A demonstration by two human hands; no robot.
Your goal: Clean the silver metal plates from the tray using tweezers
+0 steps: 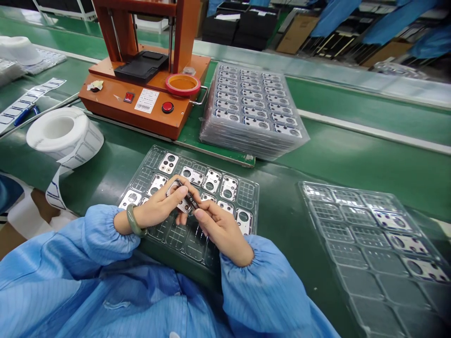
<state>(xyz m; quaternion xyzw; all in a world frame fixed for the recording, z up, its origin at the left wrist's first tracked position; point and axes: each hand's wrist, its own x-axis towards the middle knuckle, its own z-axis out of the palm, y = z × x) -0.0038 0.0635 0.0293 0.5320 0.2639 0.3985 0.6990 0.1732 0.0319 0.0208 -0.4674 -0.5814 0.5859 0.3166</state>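
Note:
Above a clear plastic tray (250, 188) my two hands meet around small parts. My left hand (165, 204), with a green bangle at the wrist, holds a silver metal plate (183, 205). A narrow dark piece (188, 195) stands at an angle against it, and my right hand (220, 225) pinches its lower end with thumb and fingers. Fingertips cover part of both pieces. Several silver plates with round holes, such as one plate (229, 188), lie in the tray's pockets beneath and around my hands.
An orange press (141, 98) with a red tape ring (182, 85) stands at the back left. Beside it is a tall stack of filled trays (253, 101). A white label roll (65, 134) sits left; another tray (373, 263) with a few plates lies right.

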